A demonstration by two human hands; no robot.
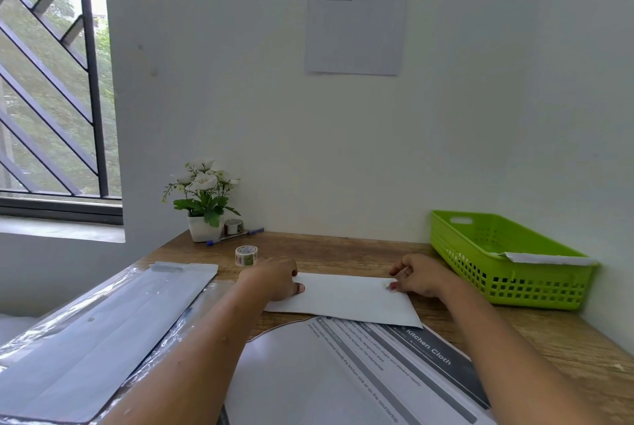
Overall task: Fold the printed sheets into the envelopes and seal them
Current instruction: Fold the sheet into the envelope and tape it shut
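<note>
On the desk (343,249), beyond the printed sheets (377,359), the left hand (274,278) is gripping the envelope (343,297) by its left end and the right hand (418,275) is pinching its right, where uneven pulling may be skewing the seal.

White envelope (343,299) flat, perhaps sealed, overlapping printed sheets (387,352) nearer
</note>
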